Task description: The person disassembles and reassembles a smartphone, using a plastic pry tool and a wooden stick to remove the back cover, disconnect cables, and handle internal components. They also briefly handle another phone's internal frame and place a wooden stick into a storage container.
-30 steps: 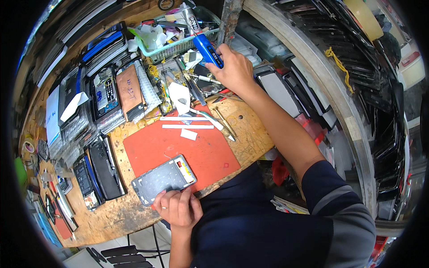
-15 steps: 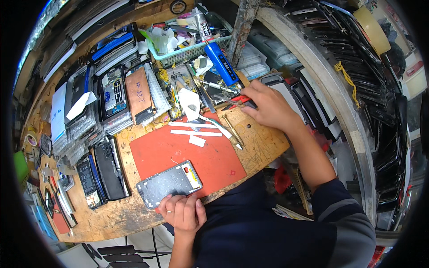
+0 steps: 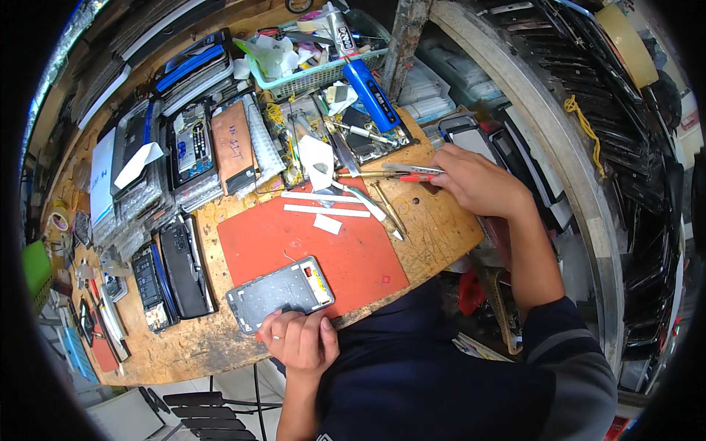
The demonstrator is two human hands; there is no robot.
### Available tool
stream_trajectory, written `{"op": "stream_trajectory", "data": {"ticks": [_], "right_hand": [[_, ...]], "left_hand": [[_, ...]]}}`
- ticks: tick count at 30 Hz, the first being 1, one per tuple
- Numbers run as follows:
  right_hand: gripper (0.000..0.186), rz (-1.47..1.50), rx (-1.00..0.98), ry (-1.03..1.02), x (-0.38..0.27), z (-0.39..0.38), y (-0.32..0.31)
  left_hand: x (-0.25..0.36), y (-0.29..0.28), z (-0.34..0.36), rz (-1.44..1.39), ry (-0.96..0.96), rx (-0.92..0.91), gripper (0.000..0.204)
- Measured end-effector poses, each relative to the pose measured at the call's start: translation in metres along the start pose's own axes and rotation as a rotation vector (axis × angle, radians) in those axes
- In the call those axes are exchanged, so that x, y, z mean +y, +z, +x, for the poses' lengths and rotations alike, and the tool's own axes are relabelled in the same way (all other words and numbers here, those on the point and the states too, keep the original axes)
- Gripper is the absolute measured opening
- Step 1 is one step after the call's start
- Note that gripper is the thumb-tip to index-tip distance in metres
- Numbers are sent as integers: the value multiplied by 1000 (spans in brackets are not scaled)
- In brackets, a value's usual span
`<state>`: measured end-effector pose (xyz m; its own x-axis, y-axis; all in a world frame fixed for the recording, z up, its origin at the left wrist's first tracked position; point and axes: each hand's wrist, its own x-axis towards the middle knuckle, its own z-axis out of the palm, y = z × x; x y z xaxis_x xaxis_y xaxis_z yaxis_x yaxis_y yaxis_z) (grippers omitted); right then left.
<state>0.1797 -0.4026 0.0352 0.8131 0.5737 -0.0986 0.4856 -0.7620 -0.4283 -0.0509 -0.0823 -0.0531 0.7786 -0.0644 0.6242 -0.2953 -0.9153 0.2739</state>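
My left hand (image 3: 300,339) has its fingers curled at the lower edge of a dark, speckled phone part (image 3: 273,294) with a yellow patch at one end, lying on the red mat (image 3: 309,239). My right hand (image 3: 474,180) is closed on slim metal and red-handled tools (image 3: 415,178) at the bench's right side; exactly how many it grips is unclear. Beyond it lie a blue handheld device (image 3: 369,94) and a grey tube (image 3: 340,29). White strips (image 3: 326,211), a small white piece and brass-coloured tools (image 3: 388,209) lie near the mat's back edge.
Opened phones (image 3: 180,268) lie left of the mat. Behind are wrapped screen stacks (image 3: 125,176), loose small parts and a green basket (image 3: 294,84). A metal post (image 3: 404,51) and shelves of dark panels (image 3: 581,110) border the right. The wooden bench edge (image 3: 165,375) runs along the front.
My right hand has let go of the blue device, which now lies at the back, and moved down and right onto the slim tools. My left hand has stayed at the phone part.
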Motion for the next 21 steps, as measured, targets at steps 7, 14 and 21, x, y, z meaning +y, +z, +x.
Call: {"op": "stream_trajectory", "data": {"ticks": [7,14,21], "right_hand": [[19,184,320,-89,-7,43,21],[26,-93,580,-211,-26,101,32],[22,-61,449,11,-21,72,-11]], "left_hand": [[2,-2,4,-5,-7,-7,9],[1,-1,1,3,-8,-8,10],[4,-18,26,-236,-108,16,10]]}}
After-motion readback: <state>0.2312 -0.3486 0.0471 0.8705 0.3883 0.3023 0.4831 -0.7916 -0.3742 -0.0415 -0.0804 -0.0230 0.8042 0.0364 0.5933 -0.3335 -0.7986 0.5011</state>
